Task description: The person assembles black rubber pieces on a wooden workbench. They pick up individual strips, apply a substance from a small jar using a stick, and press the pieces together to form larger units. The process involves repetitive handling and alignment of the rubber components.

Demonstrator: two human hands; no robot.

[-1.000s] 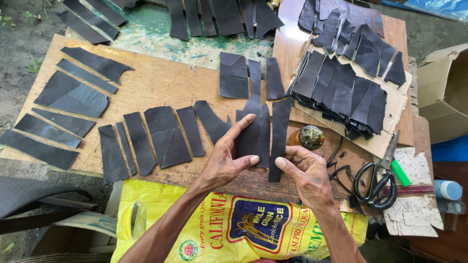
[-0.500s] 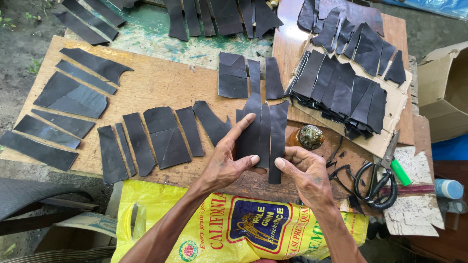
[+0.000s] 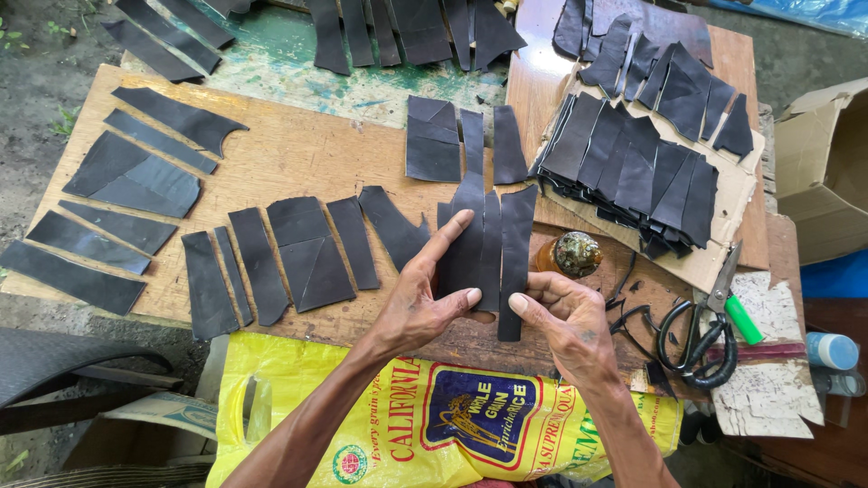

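**A:** So what's actually being held here? Everything on that plywood board (image 3: 298,154) looks like the same black stuff lol

**B:** Dark rubbery strips, mostly. A small bunch of overlapping strips (image 3: 493,244) is being worked near the board's front edge, right of the middle. The left hand (image 3: 420,303) is laid on the bunch's left side: forefinger stretched out flat along a strip, thumb tucked under the lower end, so it's pinned rather than gripped. Probably so the pieces are kept lined up edge to edge.

**A:** And the other one?

**B:** The right hand (image 3: 565,316) is half curled, and the bottom of the longest strip seems to be nipped between thumb and fingertips. Whether it's lifted or just pressed down can't be told.

**A:** The rest?

**B:** More cut pieces (image 3: 271,258) are spread flat across the board's left half, not overlapping, so sorted by shape would be my guess. A thick stack (image 3: 633,172) is piled on cardboard just off the board's right end. Black-handled scissors (image 3: 701,330) are parked beyond that, and a small round jar (image 3: 576,253) is set just right of the bunch. A yellow printed sack (image 3: 434,425) is hung below the board's front edge.
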